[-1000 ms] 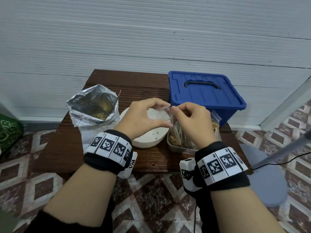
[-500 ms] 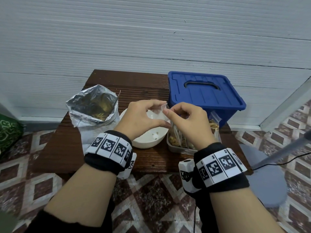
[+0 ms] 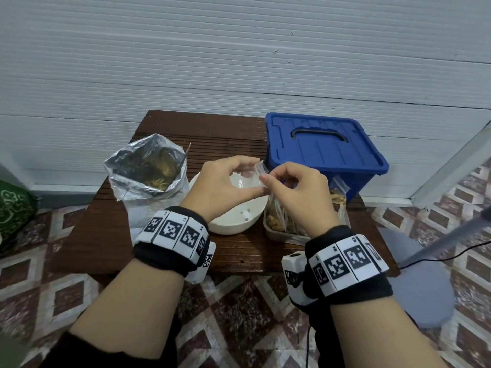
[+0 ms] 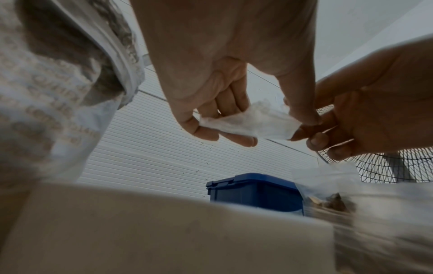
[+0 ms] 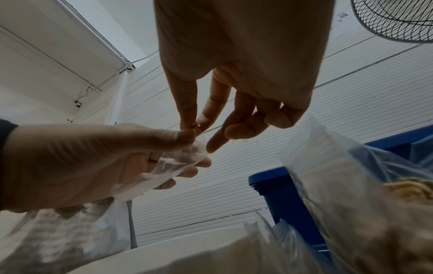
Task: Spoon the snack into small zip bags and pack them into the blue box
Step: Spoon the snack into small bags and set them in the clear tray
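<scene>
Dark wooden table [image 3: 111, 235] against white panelled wall | both hands pinch an empty small zip bag [image 3: 252, 176] above the white bowl [image 3: 236, 221], left hand [image 3: 223, 187] and right hand [image 3: 295, 195] working its mouth | filled bags [image 3: 281, 219] wait in a clear tub at the table's right edge | blue box [image 3: 324, 152] lidded at back right corner, packing not begun | foil snack bag [image 3: 148, 168] open on the left.

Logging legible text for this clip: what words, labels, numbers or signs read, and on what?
Nothing reads clearly.
left wrist band, right wrist band: coded square markers with tiny characters beside them, too small to read.
snack bag: rows of print on its white outside, blurred.
blue box: no label visible.
</scene>
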`<control>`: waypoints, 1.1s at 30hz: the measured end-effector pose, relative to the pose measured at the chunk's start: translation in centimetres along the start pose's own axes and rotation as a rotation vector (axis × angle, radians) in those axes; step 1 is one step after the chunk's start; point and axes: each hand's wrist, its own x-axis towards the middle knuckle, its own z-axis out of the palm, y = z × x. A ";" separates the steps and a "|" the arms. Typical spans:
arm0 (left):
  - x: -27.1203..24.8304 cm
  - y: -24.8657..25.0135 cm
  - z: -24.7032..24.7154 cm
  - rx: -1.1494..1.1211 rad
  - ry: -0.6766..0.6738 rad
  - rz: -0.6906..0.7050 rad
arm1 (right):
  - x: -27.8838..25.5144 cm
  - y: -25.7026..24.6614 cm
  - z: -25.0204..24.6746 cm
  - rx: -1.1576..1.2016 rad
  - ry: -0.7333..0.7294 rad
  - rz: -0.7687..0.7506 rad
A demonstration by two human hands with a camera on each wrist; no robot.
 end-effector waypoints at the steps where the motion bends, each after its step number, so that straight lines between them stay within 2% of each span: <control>1: 0.0 0.0 0.0 0.000 0.004 0.000 | 0.0 0.0 0.0 0.014 0.006 0.005; 9: 0.0 0.1 -0.2 0.022 0.075 0.042 | 0.3 0.0 -0.4 0.212 0.209 0.075; 15: -0.6 2.4 -2.3 -0.078 0.253 0.186 | 0.5 -0.6 0.3 0.261 0.264 0.052; 19: -1.3 3.4 -5.4 -0.093 0.400 0.205 | 0.6 -1.6 1.4 0.259 0.216 0.023; 22: -2.0 3.3 -7.9 -0.083 0.488 0.165 | 0.6 -2.7 2.5 0.282 0.135 0.007; 27: -3.2 1.0 -12.2 -0.036 0.643 0.019 | 1.7 -4.8 5.7 0.187 -0.027 0.018; 30: -3.9 -0.6 -13.7 -0.018 0.610 -0.117 | 2.9 -6.0 7.6 0.163 -0.099 0.030; 33: -4.3 -1.6 -13.9 -0.053 0.528 -0.180 | 3.8 -6.7 9.3 0.121 -0.104 -0.012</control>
